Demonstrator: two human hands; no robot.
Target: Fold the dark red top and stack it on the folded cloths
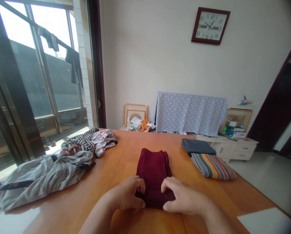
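A dark maroon garment (153, 169), folded into a narrow rectangle, lies lengthwise on the wooden table in front of me. At its near left corner is my left hand (129, 193), with bent fingers on the cloth and the thumb at the near edge. My right hand (181, 196) mirrors it at the near right corner, fingers curled over the fabric and thumb low by the edge. Both hands close around the corners; the fingertips are partly hidden. The kind of garment cannot be made out.
Rumpled clothes, a grey garment (45, 177) and a striped one (83, 143), cover the table's left side. At the right lie a folded dark grey cloth (198, 147) and a folded striped cloth (212, 166). A white sheet (264, 221) is near the right edge.
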